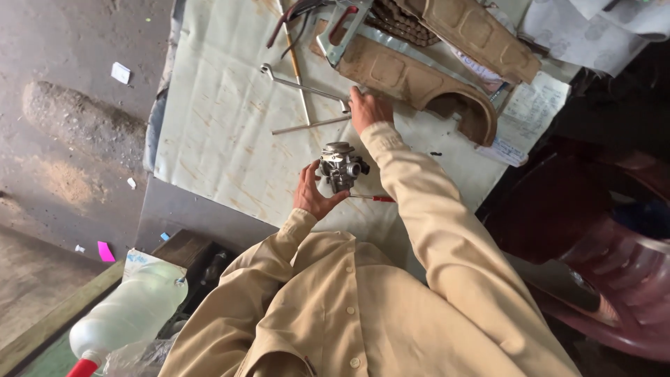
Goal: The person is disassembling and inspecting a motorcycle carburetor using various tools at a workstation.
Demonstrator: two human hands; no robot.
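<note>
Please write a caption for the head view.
Left hand holds a small metal carburettor; right hand reaches a metal rod.

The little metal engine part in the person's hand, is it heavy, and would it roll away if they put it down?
The metal engine part looks like solid cast metal, so it is probably heavy for its size and stiff. Its lumpy shape with knobs sticking out suggests it would tip or wobble rather than roll. The left hand cups it from below, which hints at some weight.

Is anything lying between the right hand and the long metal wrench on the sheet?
Nothing visible does. The right hand already rests at the near end of the metal wrench, fingers on or beside it. The left hand holds the small metal engine part apart, nearer the body.
</note>
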